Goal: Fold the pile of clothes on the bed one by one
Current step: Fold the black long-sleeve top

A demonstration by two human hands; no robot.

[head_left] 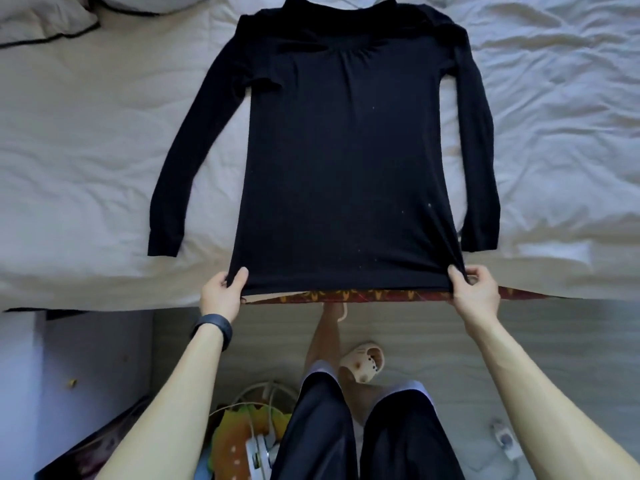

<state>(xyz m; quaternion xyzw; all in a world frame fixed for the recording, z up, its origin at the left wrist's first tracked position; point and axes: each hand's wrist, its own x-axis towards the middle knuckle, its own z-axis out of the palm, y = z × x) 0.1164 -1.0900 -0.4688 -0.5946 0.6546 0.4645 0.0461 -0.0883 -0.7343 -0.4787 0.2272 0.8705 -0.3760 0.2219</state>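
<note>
Closest to the camera, dark shorts (325, 431) cover the person's legs, and one foot wears a cream clog (363, 366) on the pale floor (433, 341). Both bare forearms reach forward to the bed's near edge; the left wrist carries a black wristband (215, 328).

The left hand (221, 292) pinches the near left corner of a black long-sleeved top (346, 150), thumb on top of the fabric and fingers curled under the hem. The right hand (476, 289) pinches the near right corner the same way, where the cloth bunches into small pleats. Between the hands the hem runs straight along the bed's edge, just above a red-and-orange patterned strip (363, 295).

The top lies flat, spread out on the white, wrinkled bed (86, 150), its neck pointing away from the person. Its left sleeve angles outward from the body; its right sleeve lies close alongside. At the far left corner sits a pillow (45, 19) edged with dark piping.
</note>
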